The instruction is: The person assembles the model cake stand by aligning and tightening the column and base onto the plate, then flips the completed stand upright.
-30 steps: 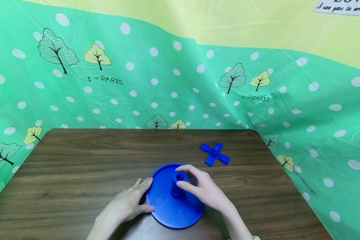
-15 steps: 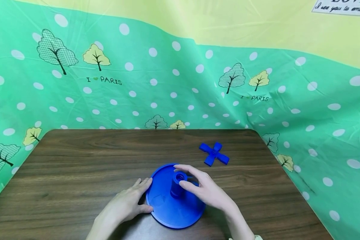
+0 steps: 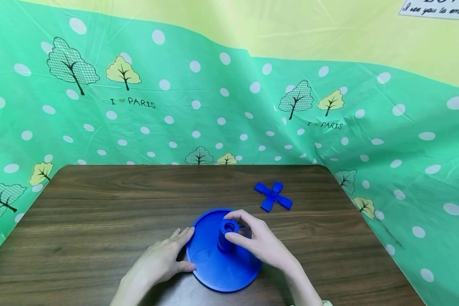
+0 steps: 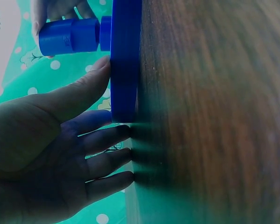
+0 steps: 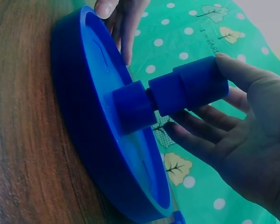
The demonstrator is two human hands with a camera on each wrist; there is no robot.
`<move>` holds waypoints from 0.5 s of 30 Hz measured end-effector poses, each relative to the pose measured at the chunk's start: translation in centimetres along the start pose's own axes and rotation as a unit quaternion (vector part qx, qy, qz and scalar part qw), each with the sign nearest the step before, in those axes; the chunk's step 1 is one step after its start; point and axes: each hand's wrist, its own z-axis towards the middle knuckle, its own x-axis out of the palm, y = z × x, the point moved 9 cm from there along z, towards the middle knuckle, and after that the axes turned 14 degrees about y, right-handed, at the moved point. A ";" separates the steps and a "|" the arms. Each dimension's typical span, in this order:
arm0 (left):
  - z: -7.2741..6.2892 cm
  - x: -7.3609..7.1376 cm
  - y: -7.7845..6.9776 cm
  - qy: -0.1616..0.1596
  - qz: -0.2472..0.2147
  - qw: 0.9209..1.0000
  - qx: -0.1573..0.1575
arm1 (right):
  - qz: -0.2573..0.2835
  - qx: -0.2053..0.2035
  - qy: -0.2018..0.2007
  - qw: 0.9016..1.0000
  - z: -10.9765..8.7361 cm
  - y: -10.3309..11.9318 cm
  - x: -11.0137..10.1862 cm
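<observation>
A round blue base (image 3: 229, 274) with a raised rim lies on the table, a short collar (image 5: 132, 107) at its centre. Above the collar stands a stepped, hollow blue sleeve (image 5: 189, 88), with a narrow dark gap between the two in the right wrist view. My right hand (image 3: 265, 242) holds the sleeve's top between thumb and curled fingers. At the base's left side, my left hand (image 3: 164, 259) rests with straight fingers spread, thumb and index finger touching the rim. Its other fingertips reach the tabletop in the left wrist view.
A blue four-armed cross piece (image 3: 273, 196) lies behind and right of the base. The wood-grain table (image 3: 99, 204) meets a green and yellow printed cloth (image 3: 199, 85) at its back and sides.
Half a second ago my right thumb and fingers were spread wider around the sleeve; now they have closed in on its top again. My left hand and the base stay put.
</observation>
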 end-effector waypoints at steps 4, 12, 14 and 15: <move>0.0 -0.1 0.0 -0.002 0.003 1.000 0.000 | -0.003 0.010 -0.010 1.000 0.1 -0.1 0.1; 0.0 -0.1 0.1 -0.007 0.014 1.000 -0.009 | -0.025 0.003 0.010 1.000 0.0 0.3 0.4; 0.0 -0.1 0.2 -0.006 0.015 1.000 -0.013 | -0.026 -0.006 0.020 0.999 0.0 0.6 0.5; 0.0 -0.1 0.2 -0.005 0.014 1.000 -0.015 | -0.027 -0.010 0.024 0.999 0.0 0.7 0.5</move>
